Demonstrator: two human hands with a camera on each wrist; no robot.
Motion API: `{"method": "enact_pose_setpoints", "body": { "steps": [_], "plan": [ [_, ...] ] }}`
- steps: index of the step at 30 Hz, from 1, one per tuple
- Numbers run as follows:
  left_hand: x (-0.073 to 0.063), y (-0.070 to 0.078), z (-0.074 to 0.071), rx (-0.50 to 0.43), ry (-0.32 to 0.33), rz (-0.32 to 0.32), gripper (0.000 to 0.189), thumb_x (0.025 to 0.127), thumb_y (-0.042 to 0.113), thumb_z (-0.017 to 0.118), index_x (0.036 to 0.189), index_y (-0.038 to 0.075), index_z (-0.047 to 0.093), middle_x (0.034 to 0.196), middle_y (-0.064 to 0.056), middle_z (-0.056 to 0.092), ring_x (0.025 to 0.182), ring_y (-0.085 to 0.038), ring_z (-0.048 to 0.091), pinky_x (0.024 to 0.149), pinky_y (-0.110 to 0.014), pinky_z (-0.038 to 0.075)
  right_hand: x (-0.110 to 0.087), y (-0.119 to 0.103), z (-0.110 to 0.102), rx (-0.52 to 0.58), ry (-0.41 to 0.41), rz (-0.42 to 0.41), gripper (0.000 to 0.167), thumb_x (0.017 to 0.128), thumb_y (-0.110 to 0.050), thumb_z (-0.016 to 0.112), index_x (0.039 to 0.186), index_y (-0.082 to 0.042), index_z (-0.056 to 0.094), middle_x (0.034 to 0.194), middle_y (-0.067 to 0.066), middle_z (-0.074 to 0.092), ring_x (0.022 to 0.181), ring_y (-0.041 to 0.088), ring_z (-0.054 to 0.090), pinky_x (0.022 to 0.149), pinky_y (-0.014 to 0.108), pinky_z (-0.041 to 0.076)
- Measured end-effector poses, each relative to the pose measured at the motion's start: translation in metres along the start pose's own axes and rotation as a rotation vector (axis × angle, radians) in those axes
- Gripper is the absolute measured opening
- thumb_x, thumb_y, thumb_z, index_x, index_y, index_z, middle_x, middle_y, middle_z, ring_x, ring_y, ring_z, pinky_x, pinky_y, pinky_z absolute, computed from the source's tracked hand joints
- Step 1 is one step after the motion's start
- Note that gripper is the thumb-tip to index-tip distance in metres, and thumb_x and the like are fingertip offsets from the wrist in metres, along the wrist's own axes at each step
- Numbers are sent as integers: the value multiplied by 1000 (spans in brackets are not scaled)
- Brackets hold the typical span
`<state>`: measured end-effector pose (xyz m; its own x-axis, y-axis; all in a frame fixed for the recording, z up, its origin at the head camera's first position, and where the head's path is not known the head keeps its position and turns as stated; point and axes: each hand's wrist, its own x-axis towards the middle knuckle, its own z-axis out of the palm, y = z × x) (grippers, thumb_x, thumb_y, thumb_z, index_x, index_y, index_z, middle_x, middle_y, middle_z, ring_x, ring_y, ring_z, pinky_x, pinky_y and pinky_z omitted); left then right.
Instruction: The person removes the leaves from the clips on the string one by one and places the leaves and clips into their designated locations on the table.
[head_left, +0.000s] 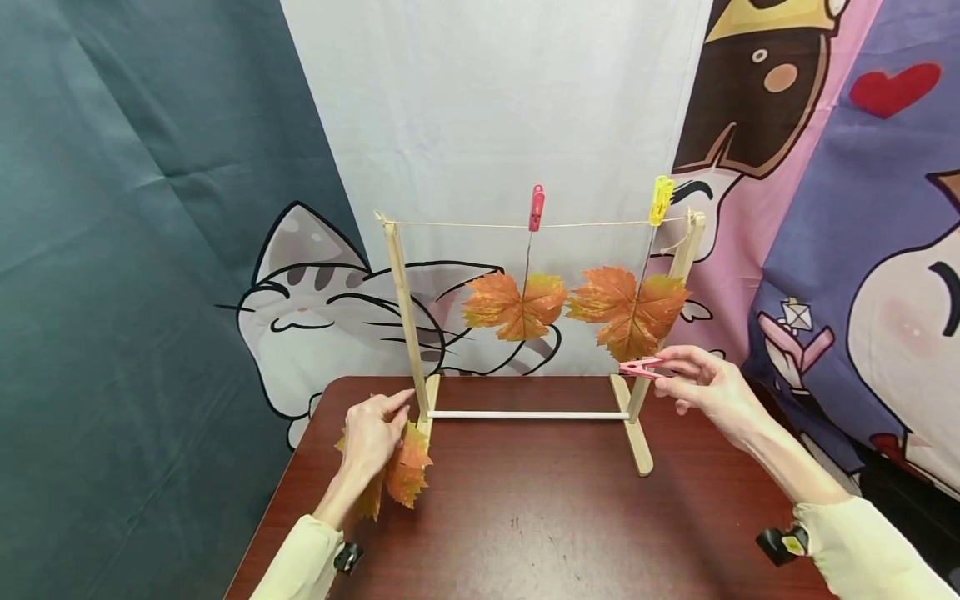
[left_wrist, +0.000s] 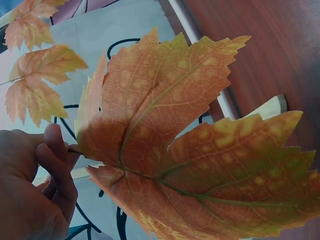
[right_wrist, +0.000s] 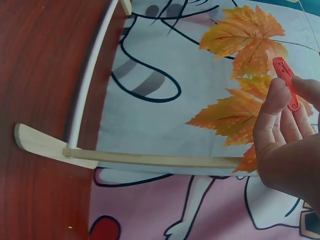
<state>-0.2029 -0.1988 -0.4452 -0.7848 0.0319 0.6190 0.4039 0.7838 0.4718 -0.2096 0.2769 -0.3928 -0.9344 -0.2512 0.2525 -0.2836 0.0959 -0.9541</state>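
Note:
My left hand (head_left: 372, 433) pinches the stem of an orange autumn leaf (left_wrist: 165, 145) beside the rack's left post; the leaf hangs below the fingers, partly hidden by the hand in the head view. Between thumb and fingers, my right hand (head_left: 708, 390) holds a pink clothespin (head_left: 640, 367) in front of the right post. Two similar leaves hang from the string (head_left: 450, 224) of the wooden rack: the middle leaf (head_left: 517, 307) under a red clothespin (head_left: 536, 208), the right leaf (head_left: 632, 312) under a yellow clothespin (head_left: 661, 200).
The rack's wooden posts (head_left: 407, 317) rise from flat feet (head_left: 636, 442) joined by a white rod (head_left: 525, 415). It stands at the back of a reddish-brown table (head_left: 540, 517). Behind hangs a cloth (head_left: 510, 100) printed with cartoon animals.

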Motion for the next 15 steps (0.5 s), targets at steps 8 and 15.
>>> {"method": "enact_pose_setpoints", "body": {
  "steps": [8,15],
  "plan": [
    [-8,-4,3,1,-79,-28,29,80,-5,77,105,10,80,65,4,59,43,-1,49,48,-25,44,-11,13,-1,-60,42,62,30,93,-2,68,122,-4,59,107,-2,72,83,16,71,57,29,54],
    [-14,-6,7,50,-79,18,31,77,-6,78,103,11,80,64,5,59,53,-11,54,51,-31,44,-20,24,-2,-105,58,88,30,94,-6,68,123,-3,58,109,-3,72,85,17,72,57,31,55]
  ]
}}
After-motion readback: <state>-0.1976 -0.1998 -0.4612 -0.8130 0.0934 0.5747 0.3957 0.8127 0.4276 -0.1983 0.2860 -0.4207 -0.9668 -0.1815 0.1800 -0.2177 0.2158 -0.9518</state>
